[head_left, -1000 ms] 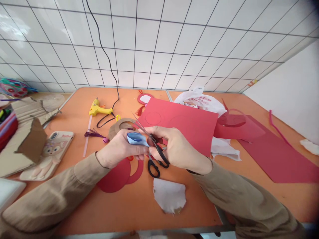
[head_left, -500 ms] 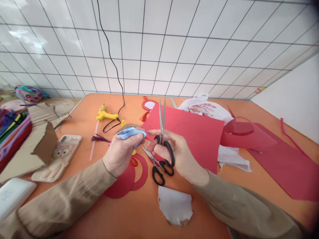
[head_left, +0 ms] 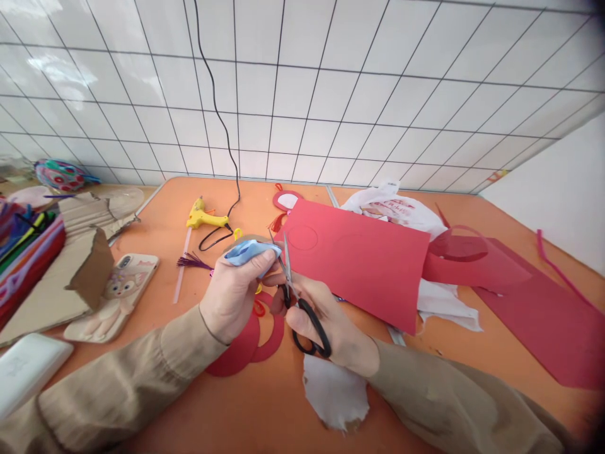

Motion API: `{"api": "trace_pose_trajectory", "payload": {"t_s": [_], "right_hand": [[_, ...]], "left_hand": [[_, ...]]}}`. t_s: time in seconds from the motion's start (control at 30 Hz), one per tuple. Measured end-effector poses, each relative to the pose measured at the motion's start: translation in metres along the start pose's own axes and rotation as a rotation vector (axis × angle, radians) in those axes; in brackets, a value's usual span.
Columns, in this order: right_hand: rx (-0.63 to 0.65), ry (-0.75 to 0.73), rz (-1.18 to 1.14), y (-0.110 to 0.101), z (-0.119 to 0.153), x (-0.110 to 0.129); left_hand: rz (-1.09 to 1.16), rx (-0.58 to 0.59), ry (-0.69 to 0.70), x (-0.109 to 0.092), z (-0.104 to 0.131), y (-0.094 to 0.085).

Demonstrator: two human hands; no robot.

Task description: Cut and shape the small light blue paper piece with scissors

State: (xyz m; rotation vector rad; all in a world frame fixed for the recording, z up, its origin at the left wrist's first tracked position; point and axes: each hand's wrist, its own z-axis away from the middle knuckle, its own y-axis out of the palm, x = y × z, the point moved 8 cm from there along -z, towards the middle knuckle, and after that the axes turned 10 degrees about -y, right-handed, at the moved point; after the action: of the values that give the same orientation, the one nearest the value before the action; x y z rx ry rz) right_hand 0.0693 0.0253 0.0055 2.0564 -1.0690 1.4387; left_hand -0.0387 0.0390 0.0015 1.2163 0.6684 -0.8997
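My left hand (head_left: 236,287) is closed on a folded piece of light blue cloth (head_left: 246,251), pinched under the thumb. My right hand (head_left: 316,309) holds black-handled scissors (head_left: 289,277), fingers in the loops. The slightly parted blades point up and away, beside the right edge of the cloth; whether they touch it I cannot tell. Under my right hand lies a second pair of scissors (head_left: 302,343), mostly hidden. Red paper circles and a ring (head_left: 273,343) lie below my hands. A large red sheet (head_left: 359,258) with a drawn circle is to the right.
A yellow glue gun (head_left: 205,216) with a black cord lies at the back left. Cardboard (head_left: 42,284), a phone (head_left: 123,290) and a white power bank (head_left: 35,366) are at the left. White cloth (head_left: 335,394) lies in front, a plastic bag (head_left: 401,211) at the back right.
My right hand has moved left and slightly down, bringing the scissors' blades beside the blue cloth. The second pair of scissors is now mostly covered. The view has shifted slightly.
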Motion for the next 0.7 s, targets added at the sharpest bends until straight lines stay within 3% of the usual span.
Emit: {"api": "trace_pose_trajectory", "payload": {"t_s": [0.17,0.7], "right_hand": [[-0.029,-0.042,-0.049,-0.001,-0.004,0.000],[-0.073,0.014,-0.003,-0.006,-0.003,-0.011]], "left_hand": [[-0.003,-0.027,0.031,-0.001,-0.001,-0.001],[0.015,-0.062,0.005,0.000,-0.002,-0.002]]}}
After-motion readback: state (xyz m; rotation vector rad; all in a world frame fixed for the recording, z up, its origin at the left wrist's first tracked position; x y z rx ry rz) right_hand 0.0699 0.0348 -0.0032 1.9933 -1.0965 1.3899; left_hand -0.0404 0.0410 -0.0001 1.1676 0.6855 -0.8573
